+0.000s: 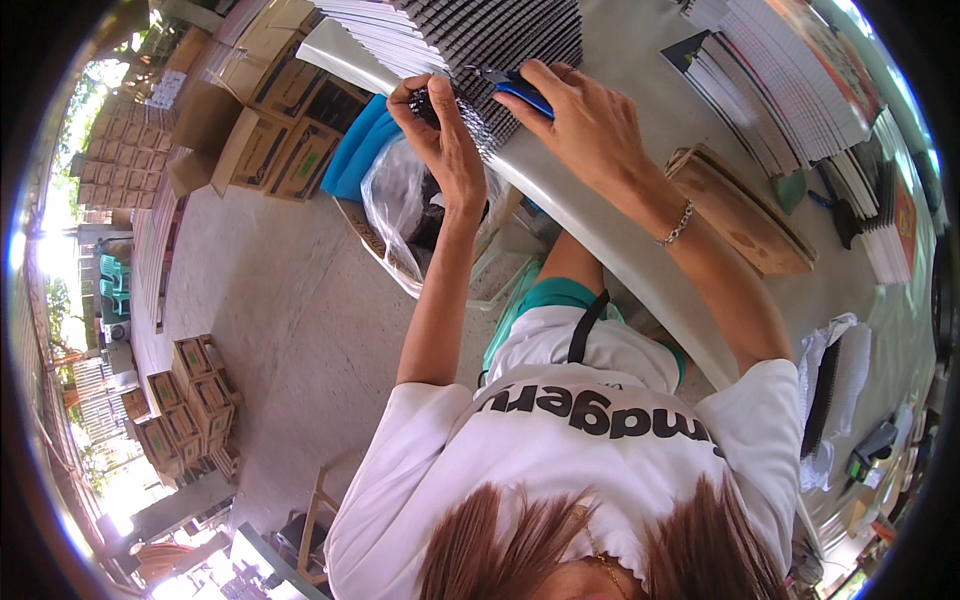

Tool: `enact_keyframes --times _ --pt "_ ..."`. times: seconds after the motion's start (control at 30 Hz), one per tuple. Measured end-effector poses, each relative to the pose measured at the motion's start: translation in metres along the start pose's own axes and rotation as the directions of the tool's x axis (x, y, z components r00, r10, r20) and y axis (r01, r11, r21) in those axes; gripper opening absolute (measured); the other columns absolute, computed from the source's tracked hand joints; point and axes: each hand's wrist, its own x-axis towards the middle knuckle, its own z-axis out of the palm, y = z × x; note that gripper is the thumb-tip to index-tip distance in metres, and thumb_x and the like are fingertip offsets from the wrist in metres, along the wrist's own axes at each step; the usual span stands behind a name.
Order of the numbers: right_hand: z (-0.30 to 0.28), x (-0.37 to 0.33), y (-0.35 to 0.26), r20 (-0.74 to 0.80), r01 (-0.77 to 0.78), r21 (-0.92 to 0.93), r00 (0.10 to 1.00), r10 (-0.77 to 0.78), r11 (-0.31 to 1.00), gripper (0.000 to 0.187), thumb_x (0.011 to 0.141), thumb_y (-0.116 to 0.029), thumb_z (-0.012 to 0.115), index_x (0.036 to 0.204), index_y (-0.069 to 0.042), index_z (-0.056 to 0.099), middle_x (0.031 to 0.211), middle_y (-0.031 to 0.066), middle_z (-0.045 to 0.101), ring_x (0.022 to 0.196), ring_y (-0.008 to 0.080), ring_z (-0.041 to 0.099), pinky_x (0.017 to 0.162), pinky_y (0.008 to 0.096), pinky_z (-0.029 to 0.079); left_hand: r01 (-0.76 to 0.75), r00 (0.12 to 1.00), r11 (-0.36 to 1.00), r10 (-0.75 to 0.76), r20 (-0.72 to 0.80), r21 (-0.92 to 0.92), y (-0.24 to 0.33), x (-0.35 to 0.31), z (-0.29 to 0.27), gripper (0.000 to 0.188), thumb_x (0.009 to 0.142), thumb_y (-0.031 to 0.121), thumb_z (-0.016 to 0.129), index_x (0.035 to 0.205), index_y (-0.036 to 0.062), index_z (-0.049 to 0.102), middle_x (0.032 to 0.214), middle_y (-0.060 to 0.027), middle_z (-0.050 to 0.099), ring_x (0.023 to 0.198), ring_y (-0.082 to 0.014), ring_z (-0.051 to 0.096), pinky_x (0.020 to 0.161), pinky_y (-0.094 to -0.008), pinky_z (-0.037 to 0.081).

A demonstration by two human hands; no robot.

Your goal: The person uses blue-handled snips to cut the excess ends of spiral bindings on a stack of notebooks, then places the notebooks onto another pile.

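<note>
A stack of spiral-bound books (500,35) with black coils along their edges lies at the table's edge in front of me. My left hand (445,140) has its thumb and fingers curled around the end of a black spiral binding coil (475,118) at the near side of the stack. In my right hand (590,115) is a pair of blue-handled pliers (528,92). Their metal jaws point left, close to the coil and just right of my left fingertips. Whether the jaws touch the coil is too small to tell.
Below my left hand stands a bin lined with a clear plastic bag (395,195), dark scraps inside. Cardboard boxes (265,145) are stacked at the left. On the table to the right are a wooden block (745,215), scissors (838,205) and stacks of bound books (760,95).
</note>
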Motion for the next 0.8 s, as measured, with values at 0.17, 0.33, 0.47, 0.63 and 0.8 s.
enact_keyframes --times 0.17,0.33,0.47,0.63,0.8 --pt "0.004 -0.006 0.008 -0.138 0.123 -0.203 0.979 -0.153 0.971 0.045 0.088 -0.049 0.063 0.112 -0.012 0.064 0.106 0.0200 0.065 0.097 0.0329 0.063 0.081 0.0467 0.051 0.021 0.999 1.000 -0.020 -0.034 0.007 -0.002 0.000 0.001 0.035 0.098 0.041 0.056 0.108 0.0103 0.044 0.096 0.0007 0.044 0.091 -0.0085 0.039 0.086 -0.0246 0.032" --pt "0.012 -0.004 0.005 -0.148 0.119 -0.169 0.978 -0.145 0.978 0.048 0.086 -0.051 0.064 0.115 -0.013 0.064 0.111 0.0203 0.063 0.101 0.0327 0.059 0.086 0.0485 0.047 0.007 1.000 1.000 -0.006 -0.029 0.013 -0.004 0.001 -0.001 0.035 0.098 0.041 0.056 0.109 0.0102 0.044 0.097 0.0006 0.045 0.091 -0.0083 0.039 0.086 -0.0243 0.033" --pt "0.013 0.000 -0.001 -0.173 0.144 -0.225 0.968 -0.185 0.964 0.049 0.085 -0.052 0.065 0.115 -0.013 0.064 0.110 0.0194 0.063 0.097 0.0310 0.060 0.082 0.0471 0.047 0.008 1.000 1.000 -0.008 -0.026 0.005 -0.005 0.001 -0.001 0.034 0.098 0.041 0.056 0.109 0.0103 0.044 0.097 0.0006 0.045 0.090 -0.0083 0.039 0.083 -0.0238 0.033" --pt "0.010 -0.004 -0.001 -0.191 0.114 -0.243 0.968 -0.162 0.963 0.047 0.084 -0.050 0.066 0.113 -0.013 0.065 0.107 0.0183 0.063 0.094 0.0298 0.059 0.079 0.0462 0.047 0.045 0.999 0.999 -0.045 -0.013 -0.019 -0.001 0.000 0.000 0.034 0.098 0.041 0.056 0.109 0.0103 0.044 0.097 0.0005 0.045 0.090 -0.0082 0.039 0.083 -0.0242 0.034" --pt "0.010 -0.005 -0.003 -0.167 0.095 -0.242 0.976 -0.138 0.966 0.044 0.085 -0.049 0.066 0.110 -0.012 0.066 0.104 0.0181 0.064 0.093 0.0290 0.060 0.079 0.0453 0.047 0.033 0.999 0.999 -0.032 -0.035 0.023 -0.002 0.000 -0.002 0.033 0.098 0.040 0.056 0.109 0.0105 0.044 0.097 0.0004 0.045 0.092 -0.0081 0.039 0.085 -0.0249 0.033"
